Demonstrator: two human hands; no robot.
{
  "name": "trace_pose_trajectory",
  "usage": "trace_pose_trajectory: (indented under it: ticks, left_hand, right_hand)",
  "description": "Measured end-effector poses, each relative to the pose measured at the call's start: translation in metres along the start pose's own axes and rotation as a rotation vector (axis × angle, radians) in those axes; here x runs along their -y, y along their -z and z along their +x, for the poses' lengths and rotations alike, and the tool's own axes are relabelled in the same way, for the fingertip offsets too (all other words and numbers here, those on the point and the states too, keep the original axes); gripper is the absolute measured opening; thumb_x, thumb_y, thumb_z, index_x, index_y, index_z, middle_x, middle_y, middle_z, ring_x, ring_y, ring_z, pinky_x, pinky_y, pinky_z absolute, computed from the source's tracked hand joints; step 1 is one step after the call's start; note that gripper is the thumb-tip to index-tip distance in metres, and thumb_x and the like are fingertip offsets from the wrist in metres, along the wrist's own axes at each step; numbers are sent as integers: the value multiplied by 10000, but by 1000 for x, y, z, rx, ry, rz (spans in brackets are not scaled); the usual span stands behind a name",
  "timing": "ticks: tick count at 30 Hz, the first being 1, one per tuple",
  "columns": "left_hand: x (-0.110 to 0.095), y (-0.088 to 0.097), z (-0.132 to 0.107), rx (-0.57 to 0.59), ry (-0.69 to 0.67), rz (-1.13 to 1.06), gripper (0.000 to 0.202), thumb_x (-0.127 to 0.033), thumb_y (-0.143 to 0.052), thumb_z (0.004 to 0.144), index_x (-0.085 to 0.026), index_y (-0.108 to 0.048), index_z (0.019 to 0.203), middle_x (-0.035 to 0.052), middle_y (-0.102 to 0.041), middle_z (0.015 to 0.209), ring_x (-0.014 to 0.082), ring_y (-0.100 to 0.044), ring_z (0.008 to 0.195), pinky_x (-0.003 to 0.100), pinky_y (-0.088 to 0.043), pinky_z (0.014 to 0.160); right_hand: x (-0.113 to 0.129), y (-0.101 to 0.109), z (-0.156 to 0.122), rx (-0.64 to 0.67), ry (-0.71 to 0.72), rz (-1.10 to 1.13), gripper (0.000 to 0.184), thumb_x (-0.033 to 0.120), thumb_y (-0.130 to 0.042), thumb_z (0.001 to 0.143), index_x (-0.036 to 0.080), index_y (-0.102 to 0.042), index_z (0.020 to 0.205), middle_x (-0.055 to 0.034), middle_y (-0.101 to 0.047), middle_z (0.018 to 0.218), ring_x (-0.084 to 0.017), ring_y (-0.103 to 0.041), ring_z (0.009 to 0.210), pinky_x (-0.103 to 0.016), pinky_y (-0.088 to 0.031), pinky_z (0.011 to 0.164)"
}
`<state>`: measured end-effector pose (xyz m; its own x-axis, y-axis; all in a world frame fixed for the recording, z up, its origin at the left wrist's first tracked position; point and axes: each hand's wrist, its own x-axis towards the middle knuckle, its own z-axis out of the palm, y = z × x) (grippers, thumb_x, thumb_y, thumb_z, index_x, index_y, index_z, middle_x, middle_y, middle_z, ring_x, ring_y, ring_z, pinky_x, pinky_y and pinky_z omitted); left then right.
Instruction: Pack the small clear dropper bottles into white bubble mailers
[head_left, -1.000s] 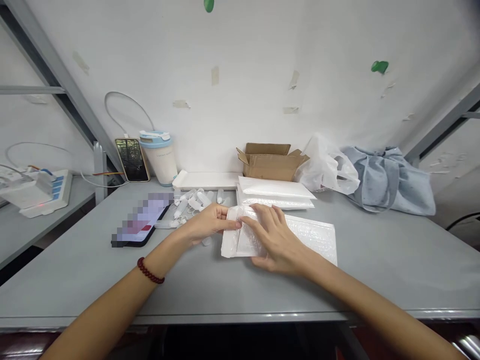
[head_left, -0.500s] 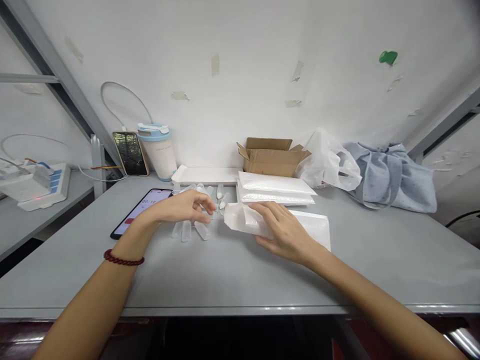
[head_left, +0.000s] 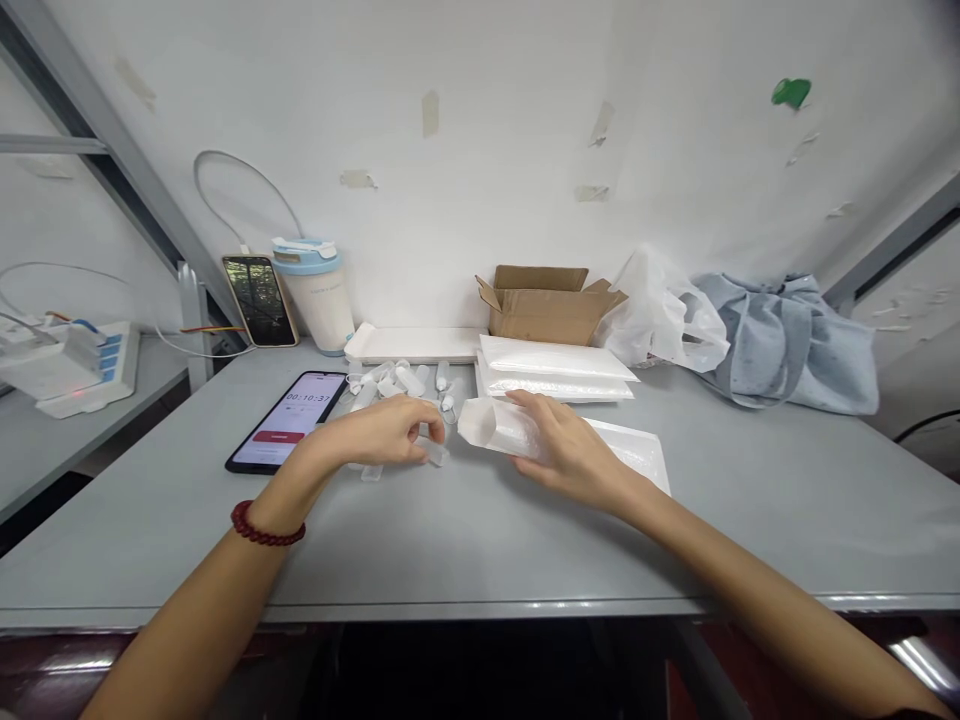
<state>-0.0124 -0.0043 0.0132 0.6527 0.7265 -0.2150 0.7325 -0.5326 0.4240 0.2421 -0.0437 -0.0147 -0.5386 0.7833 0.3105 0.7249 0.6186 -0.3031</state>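
My left hand [head_left: 405, 432], with a dark red beaded bracelet at the wrist, pinches a small translucent plastic tube [head_left: 436, 453] just above the table. Behind and under that hand lie several similar clear tubes [head_left: 409, 379], some with white tips. My right hand [head_left: 564, 448] is wrapped round a white bubble mailer [head_left: 634, 450], whose mouth gapes toward the left hand. The held tube is a short distance left of that mouth, apart from it. Inside the mailer little can be made out.
Other white bubble mailers [head_left: 555, 362] are stacked behind my right hand. A phone with a timer [head_left: 289, 420] lies at left. Along the wall stand another phone [head_left: 259, 300], a tumbler [head_left: 316, 300], a white tray [head_left: 420, 345], a cardboard box [head_left: 547, 312], a plastic bag [head_left: 660, 320] and a blue-grey cloth bag [head_left: 795, 345].
My left hand has moved slightly right and down and now has a tube between its fingers. The mailer's mouth has become rounder in my right hand, which has barely moved.
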Motion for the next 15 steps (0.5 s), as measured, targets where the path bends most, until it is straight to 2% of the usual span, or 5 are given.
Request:
trace_pose_trajectory:
  ticks: [5,8,12,15]
  left_hand:
    - [-6,-8,4,-86,-46,-56,231,-265,-542,680,-218,-639,884,5,-597,751,157,-518,650,242,-358,581]
    - [-8,-8,5,-195,-7,-158,262,-261,-525,693,-222,-619,934,-15,-561,665,147,-514,595,239,-362,550]
    - [-7,1,4,-476,78,-508,346,-259,-561,683,-210,-536,1024,-15,-578,745,108,-521,520,249,-420,535]
    - [-8,5,4,-704,64,-776,331,-264,-597,681,-201,-488,987,-20,-588,731,119,-567,558,270,-467,563]
  right_hand:
    - [-3,-2,0,6,7,4,632,226,-567,752,206,-262,1305,-139,-499,1228,-288,-484,1119,-463,-425,886]
    - [-4,-1,0,-6,1,3,628,228,-563,757,212,-257,1305,-139,-496,1239,-287,-491,1117,-467,-431,878]
    - [-3,1,1,-13,-20,-4,622,234,-577,753,184,-276,1295,-148,-496,1250,-284,-495,1107,-440,-447,858]
    - [-4,1,1,-13,-24,-4,625,239,-586,751,167,-284,1294,-147,-504,1235,-278,-497,1092,-423,-449,853]
